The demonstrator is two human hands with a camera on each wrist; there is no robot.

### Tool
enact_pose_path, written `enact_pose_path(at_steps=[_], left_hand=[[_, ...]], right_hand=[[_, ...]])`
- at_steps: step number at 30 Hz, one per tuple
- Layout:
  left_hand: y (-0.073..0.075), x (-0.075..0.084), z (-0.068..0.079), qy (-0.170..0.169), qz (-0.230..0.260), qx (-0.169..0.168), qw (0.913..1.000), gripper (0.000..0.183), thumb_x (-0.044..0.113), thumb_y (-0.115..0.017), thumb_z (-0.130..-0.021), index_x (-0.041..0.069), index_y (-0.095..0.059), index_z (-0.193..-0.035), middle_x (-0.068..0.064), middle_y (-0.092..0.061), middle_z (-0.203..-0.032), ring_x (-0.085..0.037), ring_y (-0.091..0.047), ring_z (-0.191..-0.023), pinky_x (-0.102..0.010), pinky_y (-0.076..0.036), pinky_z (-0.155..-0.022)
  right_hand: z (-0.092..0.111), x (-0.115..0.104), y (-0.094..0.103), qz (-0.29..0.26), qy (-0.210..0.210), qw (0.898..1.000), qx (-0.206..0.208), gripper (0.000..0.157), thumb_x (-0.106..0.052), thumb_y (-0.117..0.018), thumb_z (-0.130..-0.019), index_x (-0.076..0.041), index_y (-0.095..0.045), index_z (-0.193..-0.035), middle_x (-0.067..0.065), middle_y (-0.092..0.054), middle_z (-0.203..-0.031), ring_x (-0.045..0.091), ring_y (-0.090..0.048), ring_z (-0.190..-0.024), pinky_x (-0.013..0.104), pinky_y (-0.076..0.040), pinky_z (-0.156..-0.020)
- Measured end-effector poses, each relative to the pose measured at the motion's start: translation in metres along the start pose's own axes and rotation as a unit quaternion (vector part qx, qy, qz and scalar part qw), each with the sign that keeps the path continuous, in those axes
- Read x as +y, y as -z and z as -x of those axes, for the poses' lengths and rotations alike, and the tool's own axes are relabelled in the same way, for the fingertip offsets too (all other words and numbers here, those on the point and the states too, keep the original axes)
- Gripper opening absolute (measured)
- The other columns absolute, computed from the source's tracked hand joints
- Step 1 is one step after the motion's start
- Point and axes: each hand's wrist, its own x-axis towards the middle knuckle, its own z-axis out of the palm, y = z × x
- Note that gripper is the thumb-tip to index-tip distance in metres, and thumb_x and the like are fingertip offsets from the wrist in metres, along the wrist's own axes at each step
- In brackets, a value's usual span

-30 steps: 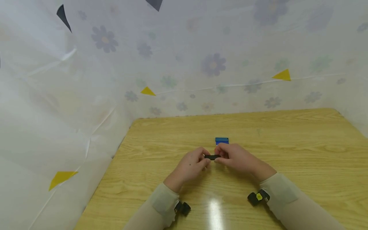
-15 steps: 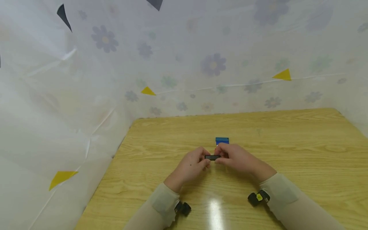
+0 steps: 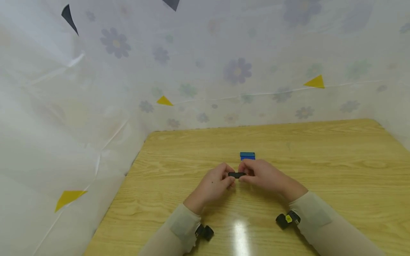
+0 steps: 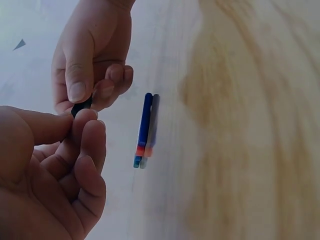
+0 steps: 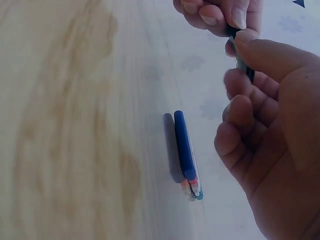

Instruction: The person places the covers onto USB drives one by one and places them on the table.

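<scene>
Between my two hands is a small black bar-shaped object [image 3: 237,175], held level above the table; its exact kind cannot be told. My left hand [image 3: 214,182] pinches its left end between thumb and fingers. The right hand [image 3: 266,176] pinches the other end the same way, fingers curled. Seen in the right wrist view, the black object [image 5: 245,66] shows a paler grey-green face, partly covered by fingers. Just beyond my right hand, a flat blue packet [image 3: 247,155] lies on the table, its near part hidden. In the left wrist view the blue packet [image 4: 144,120] shows a red band.
The wood-grain table [image 3: 179,153] carries a bright light reflection in front of the hands. Pale flowered sheeting [image 3: 205,71] hangs behind it and along the left side, with yellow triangles [image 3: 315,82] on it. A small black camera sits at each wrist.
The black object has rolled slightly between my fingers: half a second ago it showed a greyer, rectangular face, and now a darker side. Both hands stay in nearly the same place.
</scene>
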Motion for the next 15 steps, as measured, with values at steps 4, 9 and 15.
enact_pose_path(at_steps=[4, 9, 15], left_hand=[[0.0005, -0.0017, -0.0012, 0.008, 0.009, -0.004, 0.9999, 0.01, 0.023, -0.059, -0.105, 0.02, -0.06, -0.115, -0.002, -0.07, -0.085, -0.021, -0.064, -0.074, -0.032, -0.048, -0.061], [0.0018, -0.0035, -0.0023, 0.016, 0.011, -0.006, 0.9998, 0.012, 0.024, -0.059, -0.105, 0.022, -0.061, -0.117, -0.002, -0.07, -0.085, -0.02, -0.059, -0.066, -0.032, -0.045, -0.057], [0.0036, -0.0064, -0.003, 0.009, 0.019, 0.0, 0.9998, 0.016, 0.022, -0.058, -0.105, 0.018, -0.06, -0.12, -0.005, -0.07, -0.087, -0.024, -0.063, -0.072, -0.033, -0.047, -0.059]], right_hand=[[0.0001, -0.0001, 0.0002, 0.001, -0.003, 1.0, -0.011, 0.011, -0.025, -0.069, -0.099, -0.025, -0.061, -0.106, -0.009, -0.059, -0.08, 0.009, -0.054, -0.065, 0.029, -0.048, -0.062], [0.0012, -0.0013, 0.0005, 0.012, 0.0, 1.0, -0.011, 0.011, -0.016, -0.067, -0.099, -0.022, -0.061, -0.105, -0.009, -0.057, -0.079, 0.009, -0.053, -0.065, 0.03, -0.047, -0.063], [0.0026, 0.0018, -0.0003, 0.02, -0.024, 0.999, -0.007, 0.01, -0.015, -0.068, -0.097, -0.018, -0.061, -0.104, -0.007, -0.057, -0.079, 0.01, -0.052, -0.066, 0.031, -0.046, -0.064]])
